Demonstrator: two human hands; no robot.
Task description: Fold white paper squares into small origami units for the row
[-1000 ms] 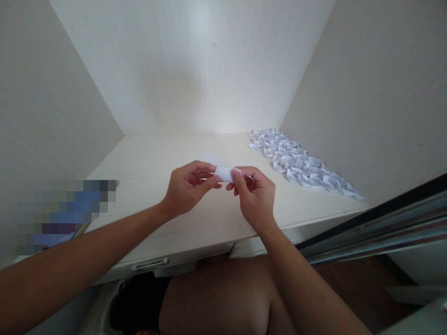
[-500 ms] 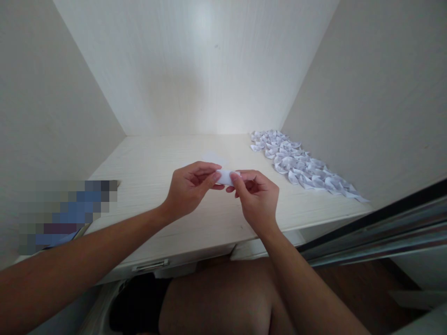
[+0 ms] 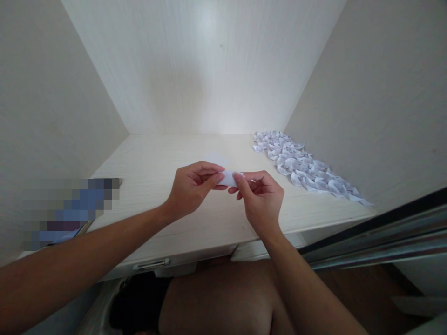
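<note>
A small folded piece of white paper (image 3: 228,178) is stretched between my hands above the pale desk. My left hand (image 3: 195,187) pinches its left end between thumb and fingers. At the other end, my right hand (image 3: 261,193) grips the paper with the thumb on top and the fingers curled behind. Just beyond the hands, a faint white sheet of paper (image 3: 211,158) lies on the desk, partly covered by my left hand.
Many folded white paper pieces (image 3: 296,163) lie in a long heap along the right wall. A blurred-out blue and dark object (image 3: 82,202) sits at the desk's (image 3: 146,160) left side. Below the front edge is a drawer handle (image 3: 152,264); a dark-edged panel (image 3: 384,228) stands at right.
The whole view has shifted slightly, so everything appears a little further right. Both hands keep their hold on the folded paper, with hardly any change in the fingers.
</note>
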